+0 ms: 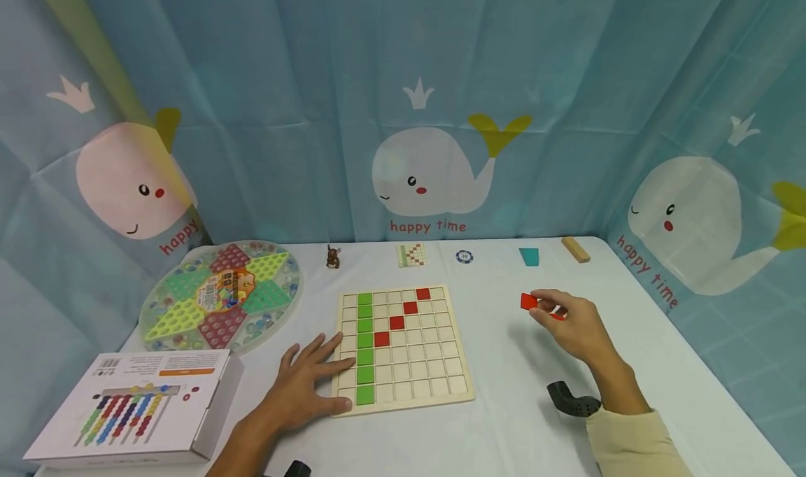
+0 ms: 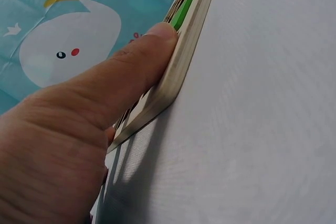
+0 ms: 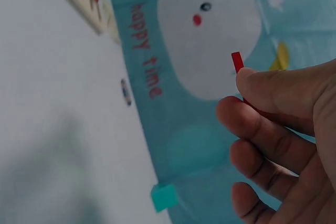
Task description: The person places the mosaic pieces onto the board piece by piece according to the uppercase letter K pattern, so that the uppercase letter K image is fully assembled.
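A wooden grid board (image 1: 420, 372) lies flat on the white table. One of its columns is filled with green tiles (image 1: 365, 340), and several red tiles (image 1: 397, 322) run diagonally up to the right. My left hand (image 1: 302, 386) rests with spread fingers on the board's left edge; in the left wrist view the thumb (image 2: 142, 51) presses near the corner, beside a green tile (image 2: 182, 11). To the right of the board, my right hand (image 1: 576, 326) pinches a red square tile (image 1: 527, 301) between thumb and fingers, raised above the table. More red shows by the palm, partly hidden.
A round Chinese checkers board (image 1: 182, 285) and a white box (image 1: 138, 407) occupy the left. Along the back edge stand a small brown figurine (image 1: 333, 257), a pattern card (image 1: 412, 255), a round chip (image 1: 464, 257), a teal block (image 1: 529, 257) and a wooden block (image 1: 576, 249).
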A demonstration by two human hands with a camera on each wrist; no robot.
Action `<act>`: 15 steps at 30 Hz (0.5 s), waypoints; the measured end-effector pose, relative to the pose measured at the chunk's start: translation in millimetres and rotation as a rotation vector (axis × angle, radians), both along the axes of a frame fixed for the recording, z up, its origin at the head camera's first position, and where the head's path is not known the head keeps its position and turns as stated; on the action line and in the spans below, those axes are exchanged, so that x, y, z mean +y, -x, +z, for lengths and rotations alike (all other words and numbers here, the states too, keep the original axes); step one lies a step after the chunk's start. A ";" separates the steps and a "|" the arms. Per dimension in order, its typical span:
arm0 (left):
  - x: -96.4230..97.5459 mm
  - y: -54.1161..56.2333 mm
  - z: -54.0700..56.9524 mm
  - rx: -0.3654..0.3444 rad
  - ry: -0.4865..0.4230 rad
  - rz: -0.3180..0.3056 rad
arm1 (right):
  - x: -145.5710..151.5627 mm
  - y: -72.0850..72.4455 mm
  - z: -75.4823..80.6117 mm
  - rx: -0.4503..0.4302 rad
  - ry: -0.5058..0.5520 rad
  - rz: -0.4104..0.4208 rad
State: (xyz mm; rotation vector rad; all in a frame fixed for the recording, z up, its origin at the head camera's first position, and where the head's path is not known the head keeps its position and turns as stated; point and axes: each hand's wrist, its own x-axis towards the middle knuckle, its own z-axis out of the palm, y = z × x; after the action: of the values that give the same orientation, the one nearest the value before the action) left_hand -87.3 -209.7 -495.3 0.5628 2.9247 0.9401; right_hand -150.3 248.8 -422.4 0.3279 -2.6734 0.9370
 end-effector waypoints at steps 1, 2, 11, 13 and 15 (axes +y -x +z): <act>0.1 0.1 0.2 0.000 -0.002 -0.002 | -2.7 -1.5 3.0 0.019 0.008 0.014; 0.3 0.2 0.3 0.001 -0.002 -0.003 | -5.4 -3.0 5.9 0.035 0.019 0.028; 1.2 0.8 1.4 -0.007 -0.002 -0.004 | -34.2 -13.2 22.7 0.133 0.107 0.153; 1.0 0.8 1.1 -0.006 0.000 -0.004 | -42.0 -14.8 23.6 0.133 0.121 0.177; 0.7 0.7 0.4 -0.002 0.006 -0.002 | -50.4 -16.2 24.0 0.125 0.130 0.197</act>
State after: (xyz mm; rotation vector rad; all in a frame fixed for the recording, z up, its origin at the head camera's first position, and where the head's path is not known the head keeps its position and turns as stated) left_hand -88.0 -208.9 -494.9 0.5644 2.9236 0.9315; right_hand -134.1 198.4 -398.3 0.6081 -2.4862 1.1022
